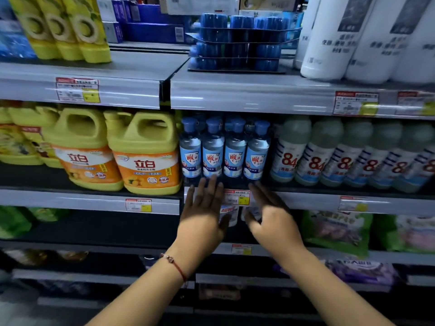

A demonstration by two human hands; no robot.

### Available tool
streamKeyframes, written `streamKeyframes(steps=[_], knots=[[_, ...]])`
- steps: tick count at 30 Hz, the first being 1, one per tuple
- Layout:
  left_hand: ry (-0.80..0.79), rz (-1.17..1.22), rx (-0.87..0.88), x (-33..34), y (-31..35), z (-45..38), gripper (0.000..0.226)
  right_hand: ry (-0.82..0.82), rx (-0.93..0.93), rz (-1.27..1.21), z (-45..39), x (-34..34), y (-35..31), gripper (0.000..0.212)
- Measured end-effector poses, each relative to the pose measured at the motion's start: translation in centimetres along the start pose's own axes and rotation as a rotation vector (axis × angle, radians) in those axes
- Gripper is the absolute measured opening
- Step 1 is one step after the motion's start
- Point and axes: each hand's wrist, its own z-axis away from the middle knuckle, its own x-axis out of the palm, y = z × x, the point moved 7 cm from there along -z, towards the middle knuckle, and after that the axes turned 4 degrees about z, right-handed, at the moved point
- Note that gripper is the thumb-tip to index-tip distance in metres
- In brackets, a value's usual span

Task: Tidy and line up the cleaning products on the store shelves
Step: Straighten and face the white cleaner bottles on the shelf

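Four blue-capped bottles (223, 151) stand in an even row at the front of the middle shelf (294, 201), labels facing out, apparently already lined up. Just below them, the left hand (203, 208) and right hand (270, 215) reach up with fingers straight and spread, holding nothing. Left of the bottles, yellow jugs (115, 149) sit slightly askew, likely still to straighten.

Two bare forearms, no sleeves. Left wrist (175, 263) wears a thin red cord bracelet (177, 267) with small beads.
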Motion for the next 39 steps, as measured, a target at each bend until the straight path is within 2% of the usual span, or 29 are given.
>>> streamKeyframes(steps=[5, 8, 12, 15, 19, 29, 32, 35, 39], knots=[[-0.076, -0.013, -0.017, 0.6, -0.8, -0.6, 0.08, -0.006, 0.007, 0.068, -0.6, 1.6, 0.4, 0.076], [-0.101, -0.02, -0.039, 0.8, -0.9, -1.0, 0.087, 0.014, -0.007, 0.082, -0.7, 1.7, 0.4, 0.073], [0.006, -0.004, -0.013, 0.8, -1.5, 0.0, 0.073, -0.007, -0.008, 0.096, -0.5, 1.2, -0.5, 0.065], [0.081, 0.026, -0.102, 0.3, -3.5, 1.4, 0.074, -0.076, -0.061, 0.079, -0.6, 1.6, -2.0, 0.067], [0.047, 0.024, -0.149, 0.6, -5.6, 1.7, 0.07, -0.104, -0.127, 0.106, -1.4, 2.3, -3.9, 0.068], [-0.034, 0.048, -0.147, 0.5, -6.0, 0.0, 0.067, -0.186, -0.109, 0.143, -2.7, 3.1, -4.3, 0.07], [0.0, 0.052, -0.113, -0.2, -6.0, 0.0, 0.069, -0.129, -0.085, 0.071, -2.3, 2.6, -3.7, 0.069], [0.063, 0.027, -0.04, -0.7, -5.2, 0.2, 0.061, -0.025, 0.015, 0.014, -1.4, 1.4, -1.8, 0.066], [0.013, 0.03, 0.051, -0.1, -3.9, -0.4, 0.062, 0.015, 0.022, 0.036, -0.8, 1.0, -0.5, 0.062]])
